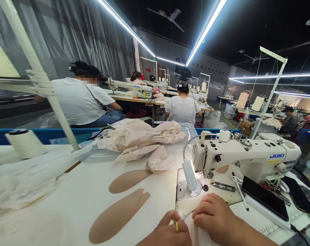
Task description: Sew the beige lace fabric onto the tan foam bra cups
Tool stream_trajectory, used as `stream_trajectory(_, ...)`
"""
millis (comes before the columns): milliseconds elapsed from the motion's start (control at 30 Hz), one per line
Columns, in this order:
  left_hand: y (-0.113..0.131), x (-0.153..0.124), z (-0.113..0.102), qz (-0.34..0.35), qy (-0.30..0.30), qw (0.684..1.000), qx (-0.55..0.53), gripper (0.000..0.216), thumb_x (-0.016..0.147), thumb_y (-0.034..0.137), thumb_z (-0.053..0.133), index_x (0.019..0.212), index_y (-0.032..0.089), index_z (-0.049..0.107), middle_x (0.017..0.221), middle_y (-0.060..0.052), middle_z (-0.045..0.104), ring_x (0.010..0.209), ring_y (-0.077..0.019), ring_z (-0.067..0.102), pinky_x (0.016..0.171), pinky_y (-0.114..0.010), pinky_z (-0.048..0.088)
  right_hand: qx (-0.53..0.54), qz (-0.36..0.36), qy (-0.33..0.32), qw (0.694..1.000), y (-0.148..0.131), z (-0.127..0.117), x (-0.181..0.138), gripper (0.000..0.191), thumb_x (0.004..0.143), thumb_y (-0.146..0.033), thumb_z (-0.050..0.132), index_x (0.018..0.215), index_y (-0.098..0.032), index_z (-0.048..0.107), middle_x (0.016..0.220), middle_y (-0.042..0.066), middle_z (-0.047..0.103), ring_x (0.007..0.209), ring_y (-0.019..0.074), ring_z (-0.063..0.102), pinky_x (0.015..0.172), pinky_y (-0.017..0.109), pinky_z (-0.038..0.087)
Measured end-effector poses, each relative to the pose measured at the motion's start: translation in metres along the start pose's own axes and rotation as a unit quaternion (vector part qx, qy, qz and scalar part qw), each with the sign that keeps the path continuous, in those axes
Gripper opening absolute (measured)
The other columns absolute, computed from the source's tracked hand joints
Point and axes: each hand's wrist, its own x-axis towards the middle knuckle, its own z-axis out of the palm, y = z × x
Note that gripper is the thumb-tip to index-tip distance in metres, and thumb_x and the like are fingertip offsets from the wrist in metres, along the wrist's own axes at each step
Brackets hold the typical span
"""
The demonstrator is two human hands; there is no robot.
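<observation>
A: Head view. State of both hands?

B: Left hand (172, 229), bottom centre: fingers curled, tips drawn together, apparently pinching pale material (195, 232). Right hand (212, 215), just right of it: fingers bent and bunched, apparently on the same material. Grip firmness: cannot tell.

A: Position of the material?

B: Lower edge of frame, right of centre, between the hands and in front of the sewing machine (247, 155). A thin dark line crosses the gap; thread or edge, cannot tell.

A: Risks?

B: Judged: uneven pull could skew or tear the material, since it looks thin. A drifting right sleeve or wrist could catch the snips (224, 186), mid-right on the bench (155, 218). The lace heap (142, 135), upper centre, could slump onto the beige shapes (116, 218), lower left of centre, if nudged.
</observation>
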Motion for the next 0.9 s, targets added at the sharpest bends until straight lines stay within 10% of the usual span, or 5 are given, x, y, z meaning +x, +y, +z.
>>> stream_trajectory(133, -0.008, 0.026, -0.022, 0.058, -0.139, 0.978, 0.147, 0.016, 0.075, 0.017, 0.078, 0.066, 0.029, 0.074, 0.098, 0.001, 0.083, 0.092, -0.0249, 0.073, 0.120, -0.042, 0.032, -0.160, -0.108, -0.036, 0.981, 0.028, -0.005, 0.025, 0.023, 0.105, -0.012, 0.057, 0.088, -0.023, 0.067, 0.084, 0.001, 0.076, 0.083, 0.0204, 0.061, 0.069, 0.033, 0.040)
stream_trajectory(233, -0.002, 0.032, -0.034, 0.042, -0.161, 0.968, 0.190, 0.024, 0.078, 0.010, 0.068, 0.074, 0.031, 0.079, 0.108, -0.002, 0.083, 0.089, -0.0257, 0.074, 0.121, -0.047, 0.029, -0.118, -0.059, -0.012, 0.991, 0.035, -0.005, 0.023, 0.025, 0.095, -0.001, 0.054, 0.087, -0.022, 0.065, 0.095, 0.001, 0.079, 0.087, 0.0196, 0.062, 0.069, 0.031, 0.040)
stream_trajectory(500, -0.010, 0.025, -0.024, -0.022, -0.060, 0.993, 0.099, 0.008, 0.073, 0.024, 0.078, 0.071, 0.032, 0.080, 0.103, -0.005, 0.082, 0.088, -0.0293, 0.070, 0.120, -0.053, 0.036, -0.034, 0.037, -0.079, 0.996, 0.023, -0.023, 0.017, 0.031, 0.098, -0.003, 0.050, 0.095, -0.026, 0.071, 0.102, 0.001, 0.080, 0.090, 0.0193, 0.065, 0.078, 0.031, 0.045)
stream_trajectory(733, -0.042, 0.020, -0.017, 0.071, -0.039, 0.969, 0.234, 0.021, 0.081, 0.019, 0.065, 0.079, 0.033, 0.082, 0.115, -0.005, 0.081, 0.098, -0.0317, 0.071, 0.118, -0.052, 0.032, -0.099, 0.052, -0.067, 0.991, 0.031, -0.016, 0.016, 0.030, 0.086, 0.004, 0.049, 0.084, -0.022, 0.062, 0.086, -0.001, 0.071, 0.079, 0.0188, 0.054, 0.074, 0.030, 0.041)
stream_trajectory(900, -0.022, 0.029, -0.022, 0.120, -0.058, 0.945, 0.299, 0.025, 0.080, 0.012, 0.061, 0.076, 0.030, 0.078, 0.110, -0.002, 0.081, 0.084, -0.0252, 0.070, 0.107, -0.045, 0.039, -0.108, 0.071, -0.073, 0.989, 0.035, -0.013, 0.013, 0.027, 0.087, 0.003, 0.052, 0.085, -0.023, 0.062, 0.087, -0.001, 0.070, 0.080, 0.0190, 0.054, 0.076, 0.030, 0.040)
